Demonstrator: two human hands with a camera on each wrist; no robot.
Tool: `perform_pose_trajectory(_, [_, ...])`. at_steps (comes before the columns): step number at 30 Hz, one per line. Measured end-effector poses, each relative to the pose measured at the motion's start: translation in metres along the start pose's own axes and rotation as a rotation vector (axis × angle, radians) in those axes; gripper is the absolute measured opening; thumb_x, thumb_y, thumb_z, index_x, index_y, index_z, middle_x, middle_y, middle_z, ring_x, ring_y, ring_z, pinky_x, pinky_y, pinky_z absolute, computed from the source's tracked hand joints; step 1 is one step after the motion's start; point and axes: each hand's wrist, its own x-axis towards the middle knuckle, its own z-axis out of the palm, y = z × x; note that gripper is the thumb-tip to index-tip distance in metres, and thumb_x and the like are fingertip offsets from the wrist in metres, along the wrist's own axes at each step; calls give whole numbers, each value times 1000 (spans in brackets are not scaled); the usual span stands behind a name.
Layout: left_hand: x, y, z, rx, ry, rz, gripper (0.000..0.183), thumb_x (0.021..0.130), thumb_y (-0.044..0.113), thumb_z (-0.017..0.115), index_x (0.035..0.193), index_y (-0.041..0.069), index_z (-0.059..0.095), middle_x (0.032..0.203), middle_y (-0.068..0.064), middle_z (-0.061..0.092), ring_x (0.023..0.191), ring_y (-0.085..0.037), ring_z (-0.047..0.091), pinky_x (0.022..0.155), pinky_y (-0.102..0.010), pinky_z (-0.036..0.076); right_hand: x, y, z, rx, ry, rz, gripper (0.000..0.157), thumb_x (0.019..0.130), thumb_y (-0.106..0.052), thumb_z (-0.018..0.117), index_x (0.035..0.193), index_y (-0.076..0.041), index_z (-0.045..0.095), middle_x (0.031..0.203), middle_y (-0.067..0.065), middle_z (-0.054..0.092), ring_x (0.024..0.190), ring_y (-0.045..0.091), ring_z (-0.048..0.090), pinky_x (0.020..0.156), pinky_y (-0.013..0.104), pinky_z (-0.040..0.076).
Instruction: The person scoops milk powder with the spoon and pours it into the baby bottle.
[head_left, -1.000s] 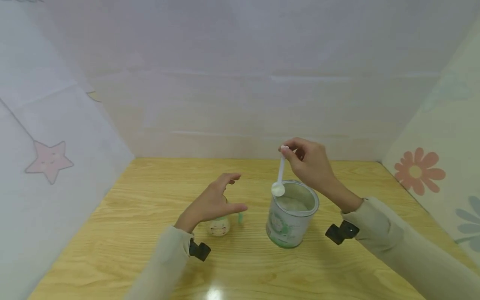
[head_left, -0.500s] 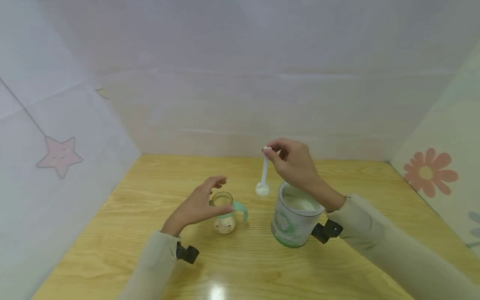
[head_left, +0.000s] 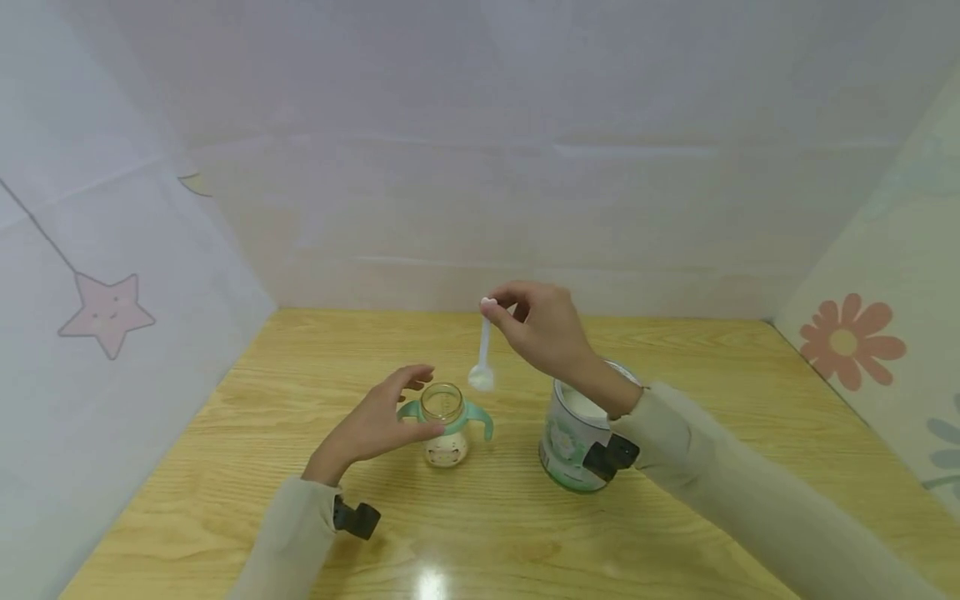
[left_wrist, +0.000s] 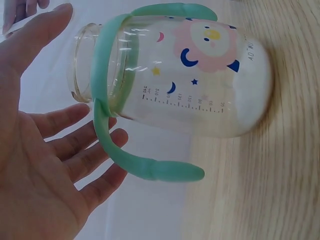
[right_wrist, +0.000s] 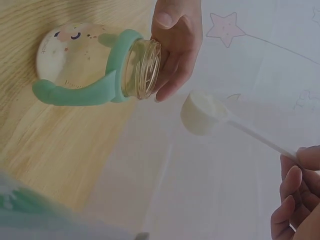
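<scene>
A measuring scoop (head_left: 481, 378) heaped with pale powder hangs by its long white handle, pinched between the thumb and fingers of my right hand (head_left: 546, 332). Its bowl is above and just right of the mouth of a clear baby bottle (head_left: 447, 450), which stands upright and uncapped. Mint-green handles (left_wrist: 150, 167) ring the bottle's neck. White powder (left_wrist: 255, 90) lies at its bottom in the left wrist view. My left hand (head_left: 375, 423) is beside the bottle's left side, fingers extended and apart from the thumb, without gripping it; any light touch is unclear.
An open powder can (head_left: 564, 442) stands right of the bottle, partly hidden by my right forearm and its black wrist camera (head_left: 611, 456). The wooden table (head_left: 480, 533) meets pale cloth walls (head_left: 480, 208) at the back and sides.
My right hand has carried the filled scoop leftward, from over the can to near the bottle's mouth. My left hand has shifted left and lower, leaving more of the bottle visible.
</scene>
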Motion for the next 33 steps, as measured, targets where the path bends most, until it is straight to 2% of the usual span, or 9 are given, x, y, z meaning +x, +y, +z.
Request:
perform_pose_trajectory(9, [-3,-7,-1,1,3,-3,77,83,35,74,144,8,35,141,-17,45,127,-35,44,103,-54,37,3,-5,14,0,-17,-27,14,91,-13,65,94,-2,72,78,7,71,48,11,48,45,21,38])
perform_pose_trajectory(17, [-1,-10,3,0,0,3,77,83,34,74,144,7,36,140,-14,47,126,-33,45,102,-53,38,0,-5,22,-2,-14,-43,13,90,-12,66,94,-1,71,79,8,71,47,8,47,44,20,38])
perform_pose_trajectory(28, [-2,-16,10,-54,-25,-74,77,82,38,73,145,12,36,142,-11,45,126,-33,44,99,-54,42,-8,-12,36,27,-17,-89,11,89,-12,67,91,-2,72,79,7,73,51,10,56,42,19,39])
perform_pose_trajectory(33, [-2,-19,10,-54,-30,-71,77,83,38,73,144,10,36,144,-14,43,127,-36,44,97,-57,42,-11,-13,38,44,-14,-101,9,88,-11,68,90,-3,72,81,7,73,55,12,61,45,17,43])
